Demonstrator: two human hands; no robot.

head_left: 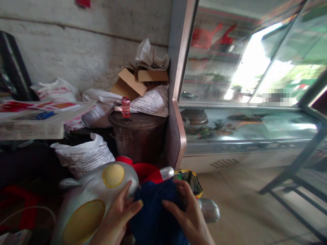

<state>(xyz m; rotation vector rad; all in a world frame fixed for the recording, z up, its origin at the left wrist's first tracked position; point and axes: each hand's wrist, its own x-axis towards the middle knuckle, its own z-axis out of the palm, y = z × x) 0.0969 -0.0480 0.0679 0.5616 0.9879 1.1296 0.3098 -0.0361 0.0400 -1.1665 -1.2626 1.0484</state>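
Both hands are in play here, and the dark blue cloth (pixel 157 221) is right between them! The right hand (pixel 189 209) has it gathered at the near-right edge, thumb across the front, fingers over the top. The left hand (pixel 122 211) comes in from the other side, thumb lifted over the margin and index finger spread away; whether it truly grips, I can't tell. So this looks like the handling stage, cloth being held up and arranged. What does the next move call for? In my judgement, a firmer left-hand hold, then even tension from both sides. Watch the silver padded figure (pixel 90 187), bulging just beside the left hand, and that silver rounded end (pixel 209 210) just beyond the right. Ahead of the hands, well apart, a lidded drum (pixel 139 139) carries a pink bottle (pixel 126 108).
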